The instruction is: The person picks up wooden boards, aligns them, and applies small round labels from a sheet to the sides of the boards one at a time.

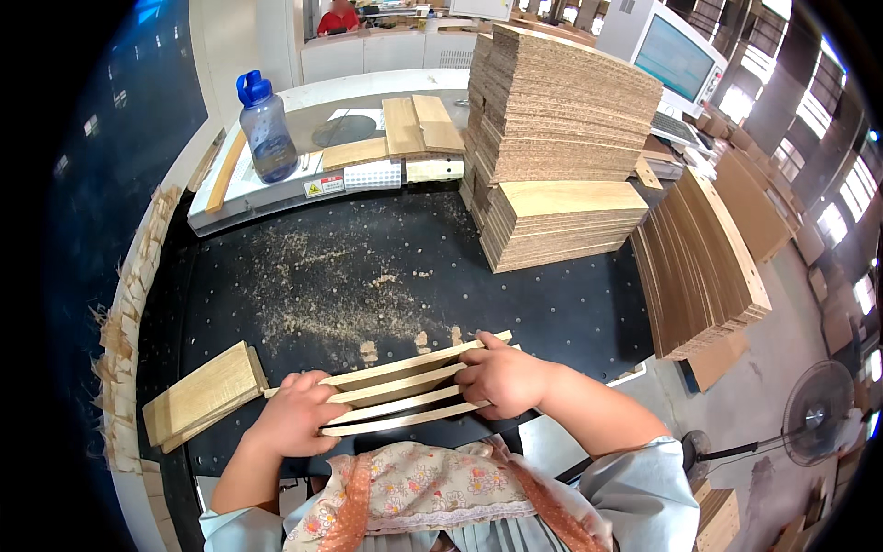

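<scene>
Several thin wooden boards [395, 393] stand on edge side by side at the near edge of the black table, with narrow gaps between them. My left hand [296, 414] is closed round their left ends, and my right hand [506, 377] grips their right ends, its fingers curled between and over the edges. Left of my left hand lies a small pile of light wooden boards [204, 394], flat and slightly askew. Sawdust [349, 294] is scattered on the table beyond the held boards.
A tall stack of particleboard panels [561, 110] rises at the back right, a lower stack [561, 221] before it. More boards [699, 267] stand at the right edge. A blue-lidded water bottle [269, 129] and loose boards [418, 127] rest on the white machine ledge. A fan [819, 414] stands at right.
</scene>
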The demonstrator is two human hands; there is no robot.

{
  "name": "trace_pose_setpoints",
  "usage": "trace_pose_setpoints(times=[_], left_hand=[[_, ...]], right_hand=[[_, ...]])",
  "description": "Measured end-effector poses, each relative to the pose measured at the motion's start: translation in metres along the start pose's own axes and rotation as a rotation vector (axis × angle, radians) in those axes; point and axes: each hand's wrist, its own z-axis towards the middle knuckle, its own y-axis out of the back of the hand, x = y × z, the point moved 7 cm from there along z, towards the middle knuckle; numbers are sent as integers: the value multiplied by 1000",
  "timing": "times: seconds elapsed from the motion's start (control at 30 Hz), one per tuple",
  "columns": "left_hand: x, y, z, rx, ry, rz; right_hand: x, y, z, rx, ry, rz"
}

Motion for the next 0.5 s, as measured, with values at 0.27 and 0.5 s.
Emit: trace_pose_setpoints(times=[0.27, 0.5], left_hand=[[5, -13, -2, 68, 58, -54], [5, -13, -3, 8, 43, -73]], right_hand=[[-4, -17, -2, 37, -39, 44], [12, 10, -7, -296, -80, 251]])
